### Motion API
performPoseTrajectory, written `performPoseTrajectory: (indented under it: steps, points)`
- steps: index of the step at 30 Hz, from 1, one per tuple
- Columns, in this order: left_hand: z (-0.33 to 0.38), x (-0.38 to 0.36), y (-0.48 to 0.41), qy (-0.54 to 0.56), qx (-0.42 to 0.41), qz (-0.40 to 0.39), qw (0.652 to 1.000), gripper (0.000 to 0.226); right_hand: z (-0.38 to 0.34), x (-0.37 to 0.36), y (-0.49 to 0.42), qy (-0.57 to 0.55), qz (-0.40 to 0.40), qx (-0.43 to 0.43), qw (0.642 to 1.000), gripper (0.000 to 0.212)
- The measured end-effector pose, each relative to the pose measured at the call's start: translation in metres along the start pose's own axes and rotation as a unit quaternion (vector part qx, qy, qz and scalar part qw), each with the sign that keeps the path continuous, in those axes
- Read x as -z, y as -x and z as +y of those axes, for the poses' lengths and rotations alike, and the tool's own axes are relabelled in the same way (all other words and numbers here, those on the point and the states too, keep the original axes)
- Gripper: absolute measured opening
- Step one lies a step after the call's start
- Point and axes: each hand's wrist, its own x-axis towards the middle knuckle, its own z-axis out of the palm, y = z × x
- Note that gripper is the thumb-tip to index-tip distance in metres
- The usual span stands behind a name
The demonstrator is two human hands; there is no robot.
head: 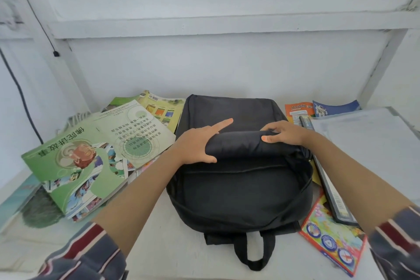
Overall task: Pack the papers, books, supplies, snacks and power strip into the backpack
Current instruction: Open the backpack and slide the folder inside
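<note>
Backpack: black fabric backpack (241, 193) lies flat at the centre of the white counter (172, 248), main compartment open with the front flap rolled back.
Left hand (200, 143): fingers grip the roll's left end — index straight.
Right hand (284, 134): fingers curled round the roll's right end.
Unpacked: green picture books (75, 166) on the left, white paper sheets (375, 138) on the right — both outside the pack.

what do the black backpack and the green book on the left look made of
The backpack: likely matte woven synthetic fabric, perhaps polyester; it creases and rolls softly at the folded flap. The green book: paper with a printed cover, possibly coated, judging by its slight sheen and bent, worn corners.
</note>
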Motion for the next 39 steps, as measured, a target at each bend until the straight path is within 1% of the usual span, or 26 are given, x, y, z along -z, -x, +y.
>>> performPoseTrajectory:
  steps: [4,7,10,12,15,19,21,22,24,26,27,28,29,30,32,34,36,39]
  points:
    - [-0.008,0.006,-0.014,0.117,0.024,-0.025,0.993,0.094,0.009,0.002,-0.005,-0.059,0.044,-0.003,0.997,0.03]
    - [-0.013,0.01,-0.025,0.196,0.029,-0.057,0.979,0.087,0.015,0.0,0.001,-0.097,0.097,0.041,0.99,0.037]
    - [-0.018,0.016,-0.035,0.232,0.033,-0.086,0.968,0.085,0.013,-0.006,0.007,-0.076,0.135,0.087,0.984,0.042]
    - [-0.025,0.016,-0.042,0.25,0.04,-0.102,0.962,0.086,0.014,-0.009,0.011,-0.037,0.138,0.097,0.985,0.047]
    - [-0.031,0.016,-0.05,0.265,0.04,-0.11,0.957,0.082,0.016,-0.01,0.012,0.011,0.12,0.098,0.988,0.057]
    - [-0.03,0.02,-0.055,0.268,0.029,-0.099,0.958,0.07,0.018,-0.005,0.005,0.023,0.102,0.101,0.989,0.058]
    - [-0.033,0.019,-0.054,0.246,0.026,-0.071,0.966,0.064,0.015,-0.002,0.0,0.032,0.106,0.098,0.989,0.054]
    - [-0.036,0.018,-0.054,0.207,0.016,-0.041,0.977,0.06,0.013,0.0,-0.003,0.036,0.106,0.091,0.99,0.051]
    - [-0.04,0.015,-0.052,0.074,-0.028,0.031,0.996,0.052,0.009,0.003,-0.009,0.016,0.099,0.076,0.992,0.047]
    - [-0.039,0.009,-0.049,-0.051,-0.101,0.094,0.989,0.035,0.008,0.007,-0.017,-0.02,0.086,0.071,0.994,0.046]
    - [-0.039,0.005,-0.047,-0.097,-0.137,0.12,0.979,0.027,0.009,0.009,-0.02,-0.033,0.077,0.07,0.994,0.045]
    - [-0.038,0.001,-0.045,-0.128,-0.159,0.135,0.97,0.024,0.01,0.012,-0.023,-0.046,0.065,0.066,0.995,0.045]
    - [-0.039,-0.003,-0.044,-0.146,-0.161,0.138,0.966,0.028,0.011,0.014,-0.026,-0.059,0.051,0.059,0.995,0.045]
    - [-0.04,-0.006,-0.043,-0.155,-0.143,0.12,0.97,0.039,0.012,0.016,-0.029,-0.07,0.037,0.05,0.996,0.044]
    - [-0.041,-0.007,-0.042,-0.171,-0.096,0.058,0.979,0.07,0.014,0.019,-0.033,-0.083,0.018,0.035,0.996,0.043]
    - [-0.039,-0.003,-0.042,-0.158,-0.062,0.005,0.986,0.091,0.016,0.02,-0.037,-0.089,0.008,0.024,0.996,0.042]
    - [-0.036,0.002,-0.044,-0.113,-0.043,-0.016,0.993,0.1,0.017,0.021,-0.038,-0.096,0.005,0.019,0.995,0.041]
    - [-0.035,0.005,-0.046,-0.049,-0.023,-0.018,0.998,0.098,0.019,0.021,-0.037,-0.093,0.005,0.019,0.995,0.039]
